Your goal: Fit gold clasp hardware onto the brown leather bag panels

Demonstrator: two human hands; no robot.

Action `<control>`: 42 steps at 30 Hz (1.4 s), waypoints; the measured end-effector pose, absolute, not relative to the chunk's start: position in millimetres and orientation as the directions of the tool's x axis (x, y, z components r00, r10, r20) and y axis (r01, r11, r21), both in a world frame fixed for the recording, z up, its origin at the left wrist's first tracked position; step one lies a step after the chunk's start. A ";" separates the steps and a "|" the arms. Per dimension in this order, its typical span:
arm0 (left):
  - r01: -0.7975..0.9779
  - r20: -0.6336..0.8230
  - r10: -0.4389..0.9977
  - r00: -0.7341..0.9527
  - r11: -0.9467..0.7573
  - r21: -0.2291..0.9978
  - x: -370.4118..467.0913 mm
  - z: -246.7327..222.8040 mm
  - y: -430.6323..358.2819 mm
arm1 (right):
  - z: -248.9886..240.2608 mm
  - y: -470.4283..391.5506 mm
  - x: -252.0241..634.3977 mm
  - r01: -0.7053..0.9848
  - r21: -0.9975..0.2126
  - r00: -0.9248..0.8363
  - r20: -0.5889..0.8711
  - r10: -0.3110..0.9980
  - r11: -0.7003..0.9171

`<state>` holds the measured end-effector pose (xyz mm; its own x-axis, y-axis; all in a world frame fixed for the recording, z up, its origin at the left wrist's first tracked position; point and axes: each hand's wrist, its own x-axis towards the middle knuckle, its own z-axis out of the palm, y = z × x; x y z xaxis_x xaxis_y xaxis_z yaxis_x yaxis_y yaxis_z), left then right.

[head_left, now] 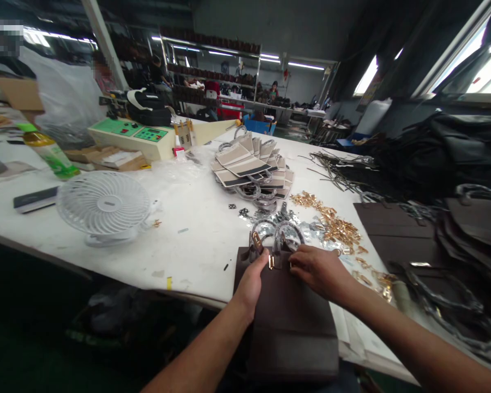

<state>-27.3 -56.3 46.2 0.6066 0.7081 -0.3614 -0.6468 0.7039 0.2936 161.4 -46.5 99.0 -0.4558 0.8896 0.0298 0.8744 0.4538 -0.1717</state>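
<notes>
A dark brown leather handbag panel (pixel 292 311) hangs over the table's front edge, its looped handle (pixel 288 232) wrapped in clear plastic at the top. My left hand (pixel 250 281) is closed on the panel's upper left part, thumb near a gold metal fitting (pixel 271 262) on the strap tab. Another gold fitting (pixel 257 240) shows just above that thumb. At the upper right of the panel, my right hand (pixel 317 268) has its fingers pinched together by the other tab. A small gold glint shows at its fingertips; what they hold is mostly hidden.
Loose gold fittings (pixel 337 226) and small silver plates (pixel 245 212) lie behind the panel. Beyond is a pile of beige-backed panels (pixel 249 161). Brown panels (pixel 396 232) stack at right. A white fan (pixel 104 202), phone (pixel 36 199) and bottle (pixel 51 153) stand left.
</notes>
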 end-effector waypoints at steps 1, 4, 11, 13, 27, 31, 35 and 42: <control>-0.649 -0.364 0.712 0.601 0.700 0.297 -27.4 45.6 -56.7 | 98.9 -46.1 162.8 0.869 -0.196 -0.459 0.026 0.888 0.454; -0.653 -0.365 0.715 0.596 0.696 0.299 -27.6 42.1 -57.1 | 97.8 -45.3 164.0 0.864 -0.196 -0.469 0.017 0.883 0.463; -0.646 -0.376 0.705 0.602 0.706 0.291 -27.0 39.6 -54.7 | 91.9 -47.8 159.9 0.871 -0.068 -0.486 0.043 0.873 0.487; -0.643 -0.365 0.705 0.608 0.707 0.294 -27.1 39.7 -54.7 | 90.2 -48.4 160.6 0.879 -0.088 -0.465 0.058 0.884 0.468; -0.651 -0.367 0.711 0.599 0.700 0.293 -26.8 45.8 -56.2 | 92.7 -44.9 166.2 0.825 -0.214 -0.527 0.045 0.848 0.524; -0.649 -0.375 0.701 0.607 0.710 0.275 -26.6 43.5 -55.7 | 91.5 -44.0 167.8 0.828 -0.174 -0.531 0.061 0.845 0.533; -0.660 -0.372 0.719 0.587 0.691 0.295 -26.7 40.5 -54.5 | 85.9 -44.9 168.1 0.828 -0.167 -0.531 0.078 0.844 0.536; -0.661 -0.380 0.708 0.595 0.700 0.269 -26.4 39.4 -54.7 | 84.8 -52.8 152.0 0.876 0.063 -0.480 0.038 0.876 0.478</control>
<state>-26.4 -54.7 39.4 0.5954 0.7078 -0.3801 -0.6613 0.7004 0.2685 152.0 -52.8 84.8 -0.4804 0.8762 0.0378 0.8763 0.4777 0.0626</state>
